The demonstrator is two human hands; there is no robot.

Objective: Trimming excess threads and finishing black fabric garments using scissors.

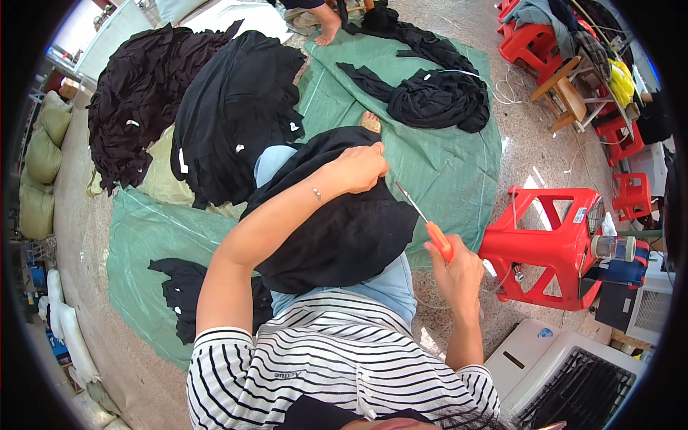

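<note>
A black cloth garment (337, 233) lies bunched across my lap, over light blue trousers. My left hand (362, 168) is closed on the far edge of this garment, its fingers curled into the fabric. To the right, my right hand (459, 276) grips an orange-handled tool (438, 240) with a slim metal blade. The blade points up and left, its tip just short of the garment and my left hand. I cannot make out the tool's exact kind. Bare toes show beyond the cloth.
Green sheeting (441, 168) covers the floor. Large heaps of black garments (236, 115) and dark brown garments (154, 86) lie at far left, and a black pile (437, 100) at far right. A red stool (541, 240) stands at my right. Another person's bare foot (327, 25) shows at the back.
</note>
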